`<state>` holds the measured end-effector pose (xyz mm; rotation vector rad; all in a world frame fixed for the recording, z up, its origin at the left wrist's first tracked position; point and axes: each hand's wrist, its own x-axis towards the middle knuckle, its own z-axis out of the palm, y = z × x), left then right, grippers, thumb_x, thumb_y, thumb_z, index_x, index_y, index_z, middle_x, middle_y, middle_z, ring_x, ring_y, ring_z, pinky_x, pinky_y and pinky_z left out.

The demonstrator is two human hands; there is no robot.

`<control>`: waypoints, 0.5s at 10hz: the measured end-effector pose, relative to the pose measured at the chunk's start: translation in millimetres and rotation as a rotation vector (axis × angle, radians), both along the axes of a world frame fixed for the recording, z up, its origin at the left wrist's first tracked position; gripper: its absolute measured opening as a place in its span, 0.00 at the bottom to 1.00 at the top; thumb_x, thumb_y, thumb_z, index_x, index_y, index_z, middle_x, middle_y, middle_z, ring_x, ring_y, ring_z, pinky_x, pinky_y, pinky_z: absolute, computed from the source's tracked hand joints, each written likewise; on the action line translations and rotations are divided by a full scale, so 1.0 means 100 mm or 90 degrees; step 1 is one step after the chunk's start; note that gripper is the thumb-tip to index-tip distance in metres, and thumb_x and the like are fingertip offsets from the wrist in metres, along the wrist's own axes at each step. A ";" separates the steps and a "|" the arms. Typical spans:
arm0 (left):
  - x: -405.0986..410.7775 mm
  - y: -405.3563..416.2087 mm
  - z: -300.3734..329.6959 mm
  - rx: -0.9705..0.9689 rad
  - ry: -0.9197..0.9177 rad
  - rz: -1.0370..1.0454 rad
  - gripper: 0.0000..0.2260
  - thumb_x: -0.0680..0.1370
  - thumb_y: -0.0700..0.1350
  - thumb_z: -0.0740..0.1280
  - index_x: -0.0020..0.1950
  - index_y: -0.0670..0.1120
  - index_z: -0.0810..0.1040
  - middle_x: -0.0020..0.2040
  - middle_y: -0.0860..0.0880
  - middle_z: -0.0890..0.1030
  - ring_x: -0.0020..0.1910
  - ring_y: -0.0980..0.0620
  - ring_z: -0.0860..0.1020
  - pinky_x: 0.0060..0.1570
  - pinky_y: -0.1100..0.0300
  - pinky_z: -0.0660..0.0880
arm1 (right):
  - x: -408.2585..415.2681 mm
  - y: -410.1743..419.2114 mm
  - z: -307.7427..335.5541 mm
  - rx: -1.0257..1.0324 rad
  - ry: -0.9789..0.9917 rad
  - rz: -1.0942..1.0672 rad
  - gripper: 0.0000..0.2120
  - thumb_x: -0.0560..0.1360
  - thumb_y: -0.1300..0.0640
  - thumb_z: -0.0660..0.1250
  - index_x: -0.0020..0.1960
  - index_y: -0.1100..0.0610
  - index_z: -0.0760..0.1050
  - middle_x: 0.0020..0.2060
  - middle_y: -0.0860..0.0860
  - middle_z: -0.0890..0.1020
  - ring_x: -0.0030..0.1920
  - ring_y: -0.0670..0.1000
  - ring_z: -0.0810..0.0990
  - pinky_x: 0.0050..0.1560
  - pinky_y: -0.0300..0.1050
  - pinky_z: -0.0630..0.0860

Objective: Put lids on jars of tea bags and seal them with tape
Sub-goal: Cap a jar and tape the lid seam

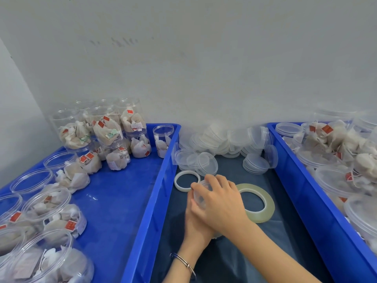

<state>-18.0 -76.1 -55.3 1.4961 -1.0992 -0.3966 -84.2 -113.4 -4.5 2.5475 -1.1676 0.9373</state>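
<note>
As shown, jar (pixel 201 194): clear round plastic.
Tape roll (pixel 257 203): glossy translucent ring.
Grip: right hand (pixel 221 203) and left hand (pixel 196 223) both clasped round jar.

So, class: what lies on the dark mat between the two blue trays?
In the head view: a pile of clear lids, a white ring, a tape roll, and both hands holding a jar.

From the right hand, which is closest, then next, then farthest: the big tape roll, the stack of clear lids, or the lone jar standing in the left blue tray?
Measured from the right hand in the head view:
1. Tape roll, right beside the hand, on its right.
2. Stack of clear lids, farther back on the right.
3. Lone jar, at the left tray's far right corner.
</note>
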 end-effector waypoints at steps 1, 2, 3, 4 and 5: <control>0.04 -0.06 -0.04 0.045 0.029 -0.017 0.37 0.61 0.29 0.79 0.60 0.57 0.69 0.50 0.65 0.74 0.49 0.71 0.74 0.48 0.81 0.69 | -0.08 -0.05 0.00 0.008 0.016 0.072 0.14 0.67 0.42 0.63 0.48 0.45 0.82 0.46 0.50 0.82 0.45 0.55 0.81 0.42 0.47 0.78; 0.01 -0.03 -0.05 0.013 0.040 -0.027 0.35 0.63 0.29 0.78 0.64 0.50 0.71 0.50 0.64 0.74 0.49 0.71 0.73 0.48 0.80 0.69 | -0.12 -0.05 0.02 -0.031 0.028 0.093 0.13 0.67 0.43 0.66 0.48 0.46 0.83 0.46 0.51 0.82 0.43 0.56 0.81 0.37 0.47 0.79; -0.03 0.03 0.11 0.013 0.058 0.003 0.25 0.72 0.29 0.70 0.54 0.58 0.71 0.49 0.64 0.75 0.48 0.78 0.73 0.49 0.79 0.70 | 0.08 0.10 0.04 0.011 0.053 -0.057 0.10 0.65 0.47 0.71 0.38 0.53 0.80 0.35 0.54 0.79 0.32 0.57 0.75 0.29 0.44 0.69; -0.02 0.02 0.11 0.039 0.066 -0.019 0.19 0.78 0.30 0.63 0.52 0.56 0.70 0.48 0.60 0.76 0.47 0.76 0.75 0.50 0.74 0.73 | 0.15 0.18 0.10 0.106 0.125 -0.140 0.15 0.68 0.44 0.67 0.42 0.55 0.77 0.36 0.55 0.76 0.35 0.56 0.73 0.33 0.45 0.65; -0.01 0.00 0.08 -0.052 -0.056 -0.083 0.10 0.80 0.33 0.57 0.57 0.46 0.69 0.51 0.52 0.77 0.50 0.64 0.79 0.51 0.67 0.76 | -0.08 -0.08 0.18 0.186 0.236 0.024 0.31 0.74 0.36 0.56 0.71 0.51 0.63 0.66 0.56 0.68 0.65 0.58 0.66 0.56 0.52 0.67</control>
